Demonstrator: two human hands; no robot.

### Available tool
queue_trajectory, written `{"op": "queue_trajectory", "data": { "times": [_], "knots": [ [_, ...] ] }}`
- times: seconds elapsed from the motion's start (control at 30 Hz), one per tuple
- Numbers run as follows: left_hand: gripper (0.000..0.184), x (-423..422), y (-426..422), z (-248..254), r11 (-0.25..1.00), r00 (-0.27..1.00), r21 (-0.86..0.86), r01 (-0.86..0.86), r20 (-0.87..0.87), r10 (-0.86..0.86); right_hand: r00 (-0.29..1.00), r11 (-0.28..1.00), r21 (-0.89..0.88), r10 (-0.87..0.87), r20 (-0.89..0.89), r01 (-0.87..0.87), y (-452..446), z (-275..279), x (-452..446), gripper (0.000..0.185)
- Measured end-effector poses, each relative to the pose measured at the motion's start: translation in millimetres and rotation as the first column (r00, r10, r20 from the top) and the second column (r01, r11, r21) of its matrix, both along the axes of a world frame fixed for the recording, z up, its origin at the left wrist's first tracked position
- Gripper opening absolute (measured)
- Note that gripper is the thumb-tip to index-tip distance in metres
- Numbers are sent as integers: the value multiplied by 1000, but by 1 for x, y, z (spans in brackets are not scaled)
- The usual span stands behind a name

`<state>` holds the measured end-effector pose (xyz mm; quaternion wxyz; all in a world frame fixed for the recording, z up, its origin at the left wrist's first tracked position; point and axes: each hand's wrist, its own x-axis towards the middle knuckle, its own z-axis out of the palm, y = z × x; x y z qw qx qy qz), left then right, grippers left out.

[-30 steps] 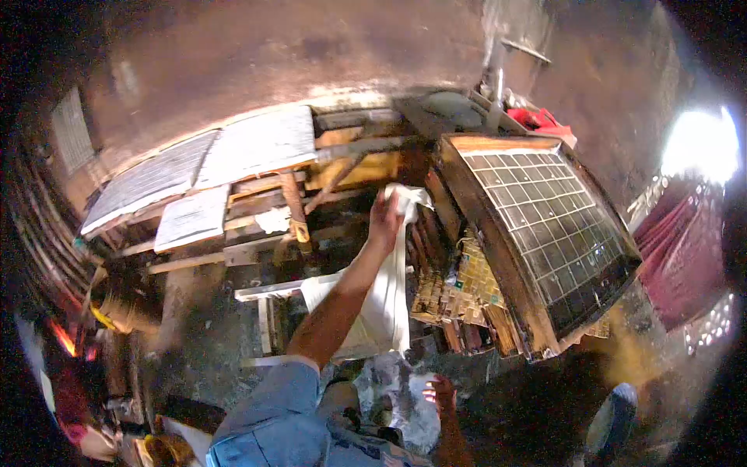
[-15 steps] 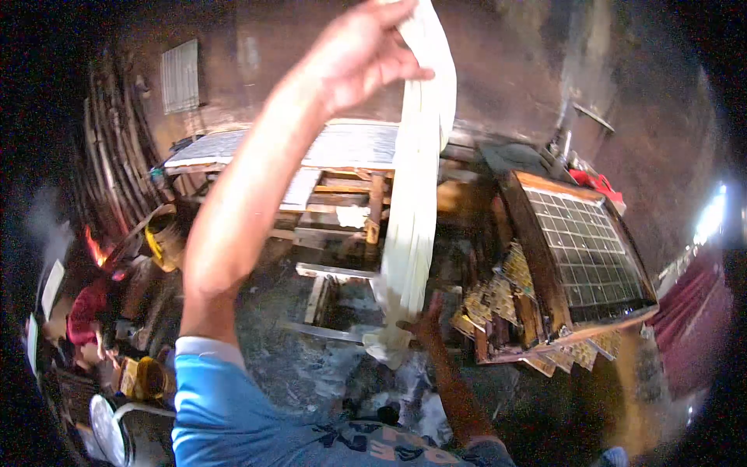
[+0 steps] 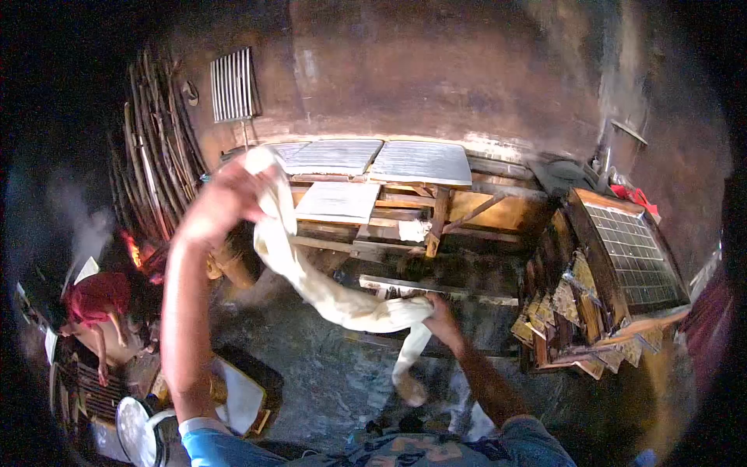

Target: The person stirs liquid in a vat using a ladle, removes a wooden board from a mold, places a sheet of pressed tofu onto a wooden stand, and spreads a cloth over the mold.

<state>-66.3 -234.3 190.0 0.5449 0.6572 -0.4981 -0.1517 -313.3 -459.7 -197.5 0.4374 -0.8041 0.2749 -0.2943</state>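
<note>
A long cream-white cloth (image 3: 323, 293), gathered into a twisted strip, sags between my two hands. My left hand (image 3: 237, 185), raised at the left and smeared by motion, grips its upper end. Lower and to the right, my right hand (image 3: 446, 321) is closed around the cloth, near my body. Below that grip, a loose tail (image 3: 412, 354) hangs toward the dark floor. The fingertips of my right hand are partly hidden by the folds.
Pale flat sheets (image 3: 420, 161) lie on a wooden bench by the wall. A wooden frame with a grid panel (image 3: 630, 253) stands at right. A co-worker in a dark red top (image 3: 97, 296) bends at left near a fire (image 3: 131, 247). A round metal lid (image 3: 138, 432) is lower left.
My left hand has swung down and left from high in the view. The cloth, stretched nearly upright before, now sags sideways, and my right hand appears slightly farther right. The view has shifted.
</note>
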Motion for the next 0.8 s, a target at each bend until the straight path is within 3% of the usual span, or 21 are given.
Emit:
{"op": "queue_trajectory", "data": {
  "times": [0.03, 0.07, 0.1, 0.13, 0.17, 0.2, 0.23, 0.3, 0.37, 0.4, 0.43, 0.47, 0.5, 0.53, 0.57, 0.6, 0.63, 0.67, 0.7, 0.77, 0.8],
  "knots": [
    [25, 14, -8, -22, 984, 988, 85, 154, -4, -154, 984, 994, 53, 81, 157, -91, 9, 33, 8, 66],
    [25, 22, -21, -43, 949, 944, 164, 269, 152, -294, 938, 979, 88, 149, 313, -185, 26, 76, 12, 74],
    [26, 20, -39, -65, 923, 952, 333, 194, 164, -260, 943, 973, -31, 231, 239, -230, 28, 106, 17, 80],
    [27, 0, -51, -66, 846, 831, 517, 130, 408, -377, 943, 965, -68, 263, 203, -255, 32, 134, 17, 80],
    [25, 6, -80, -112, 943, 610, 310, 121, 726, -317, 941, 954, -105, 295, 167, -280, 36, 162, 18, 80],
    [24, -36, -78, -94, 904, 587, 427, 1, 732, -346, 937, 941, -142, 325, 131, -307, 40, 189, 19, 80],
    [23, -57, -85, -96, 953, 510, 302, 11, 818, -265, 953, 931, -248, 294, 76, -267, 34, 201, 16, 72],
    [29, -100, -101, -76, 965, 516, 257, 47, 821, -244, 970, 964, -138, 236, 60, -226, 26, 252, -6, 50],
    [34, -128, -108, -40, 948, 616, 82, 307, 742, -263, 959, 987, 147, -100, 264, 63, -12, 282, -41, 36],
    [49, -139, -109, -20, 928, 686, 112, 357, 642, -341, 984, 990, -47, -129, 123, 136, -2, 341, -73, 36],
    [64, -148, -111, -10, 866, 714, -73, 496, 602, -358, 923, 986, 36, -164, 348, 161, 1, 381, -103, 37],
    [69, -152, -120, -3, 851, 739, -121, 512, 568, -364, 871, 916, -137, -299, 391, 376, 0, 419, -128, 39],
    [58, -154, -128, 3, 875, 762, -127, 467, 560, -325, 817, 864, -211, -314, 484, 457, -5, 451, -156, 42],
    [50, -157, -139, 4, 849, 795, -148, 507, 460, -394, 746, 796, -210, -389, 540, 567, 7, 484, -181, 42],
    [42, -164, -152, 3, 823, 814, -174, 540, 357, -459, 738, 780, -262, -342, 582, 569, 2, 511, -212, 41],
    [37, -174, -166, -2, 812, 819, -162, 560, 259, -513, 740, 645, -470, -228, 633, 602, -2, 536, -238, 28],
    [33, -183, -182, -10, 802, 815, -149, 578, 154, -559, 678, 504, -509, -236, 696, 698, -8, 556, -255, 28],
    [30, -193, -197, -22, 792, 802, -134, 596, 49, -595, 602, 614, -386, -186, 777, 688, -11, 564, -272, 27],
    [27, -214, -212, -34, 781, 767, -126, 612, -149, -624, 662, 483, -529, -153, 734, 698, -37, 577, -307, 29],
    [27, -254, -251, -78, 770, 759, -31, 637, -153, -633, 685, 262, -635, -207, 699, 727, -62, 575, -356, 30],
    [28, -285, -263, -98, 756, 727, -33, 654, -249, -640, 674, 168, -659, -315, 669, 733, -77, 560, -377, 34]
  ]
}}
